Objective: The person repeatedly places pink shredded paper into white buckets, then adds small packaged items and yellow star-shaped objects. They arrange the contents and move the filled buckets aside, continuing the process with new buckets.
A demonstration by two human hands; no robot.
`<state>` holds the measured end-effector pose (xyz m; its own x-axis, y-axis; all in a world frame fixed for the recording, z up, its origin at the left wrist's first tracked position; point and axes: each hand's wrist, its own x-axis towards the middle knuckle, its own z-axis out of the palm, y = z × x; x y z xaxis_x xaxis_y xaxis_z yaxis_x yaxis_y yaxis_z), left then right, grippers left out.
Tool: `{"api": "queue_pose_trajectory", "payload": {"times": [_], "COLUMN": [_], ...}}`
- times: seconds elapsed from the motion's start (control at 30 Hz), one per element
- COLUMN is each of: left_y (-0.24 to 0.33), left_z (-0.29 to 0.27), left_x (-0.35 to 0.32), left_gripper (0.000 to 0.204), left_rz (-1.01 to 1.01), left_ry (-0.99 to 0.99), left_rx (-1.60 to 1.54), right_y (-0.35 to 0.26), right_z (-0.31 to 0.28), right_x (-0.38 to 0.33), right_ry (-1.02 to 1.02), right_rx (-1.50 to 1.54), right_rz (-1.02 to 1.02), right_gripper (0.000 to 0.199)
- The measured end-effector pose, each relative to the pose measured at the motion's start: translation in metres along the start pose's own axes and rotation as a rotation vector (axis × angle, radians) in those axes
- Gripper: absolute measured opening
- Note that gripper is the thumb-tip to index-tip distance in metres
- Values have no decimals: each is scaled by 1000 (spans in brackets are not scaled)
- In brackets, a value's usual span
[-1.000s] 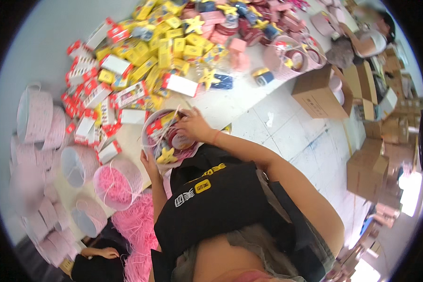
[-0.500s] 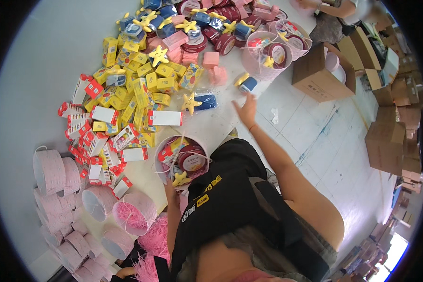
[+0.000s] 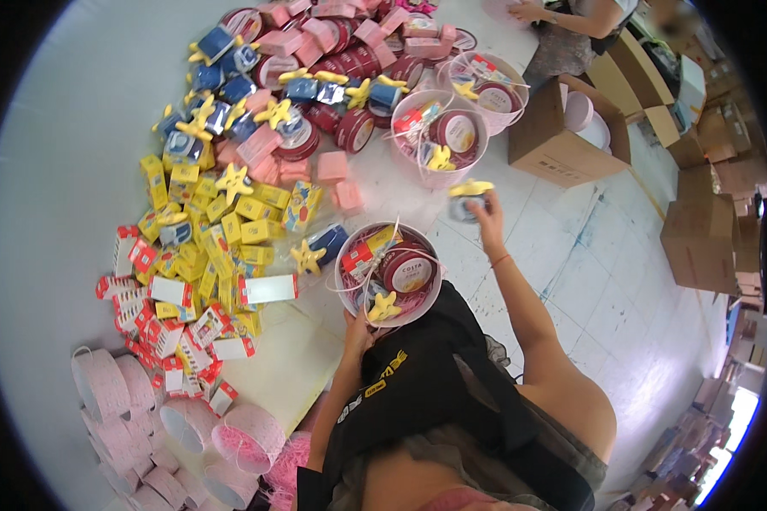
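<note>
The pink gift basket (image 3: 389,271) sits on the white floor (image 3: 596,281) just in front of the person, holding a round dark red tin (image 3: 407,271), a red and white packet (image 3: 362,254) and a yellow star-shaped toy (image 3: 383,307) at its near rim. The left hand (image 3: 355,326) is closed on the basket's near rim, just left of the star. The right hand (image 3: 483,210) is stretched out to the far right of the basket, fingers clamped around a small blue cup with a yellow star-shaped lid (image 3: 467,198), held above the floor.

Just beyond that cup stand 2 more filled pink baskets (image 3: 441,134), side by side, each with a red tin and a yellow star inside. An open cardboard box (image 3: 562,136) lies to their right, and another person's hand (image 3: 527,10) shows at the far edge. To the left spreads a heap of yellow boxes (image 3: 230,221), with red and white packets (image 3: 166,324) nearer and blue cups with yellow stars (image 3: 230,94) and pink boxes (image 3: 332,166) farther away. Empty pink baskets (image 3: 119,400) cluster at the near left, beside a bundle of pink shredded paper (image 3: 285,464). More cardboard boxes (image 3: 707,230) are stacked at the right.
</note>
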<state>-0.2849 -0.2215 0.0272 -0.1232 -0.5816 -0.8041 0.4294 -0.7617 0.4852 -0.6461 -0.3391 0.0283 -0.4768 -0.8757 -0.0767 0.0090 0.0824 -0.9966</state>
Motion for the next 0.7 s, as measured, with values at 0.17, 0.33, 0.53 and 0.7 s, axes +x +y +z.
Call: {"api": "queue_pose_trajectory", "payload": {"times": [0.17,0.33,0.53,0.7], "left_y": [16,36,56,74], "left_z": [52,88,117,139], "left_x": [22,37,61,76], "left_gripper": [56,50,47,47], "left_rz": [33,56,77,124], "left_ry": [-112,-78,-63,-113], "left_rx": [-42,-134,-202,-237], "right_y": [-18,-21,-8,-14], "right_z": [-73,-90,-111,-127], "right_x": [94,190,250,290], "right_ry": [283,378,144,240], "right_rx": [521,764,902,856], "right_rz": [240,294,193,316], "right_gripper": [41,48,61,58]}}
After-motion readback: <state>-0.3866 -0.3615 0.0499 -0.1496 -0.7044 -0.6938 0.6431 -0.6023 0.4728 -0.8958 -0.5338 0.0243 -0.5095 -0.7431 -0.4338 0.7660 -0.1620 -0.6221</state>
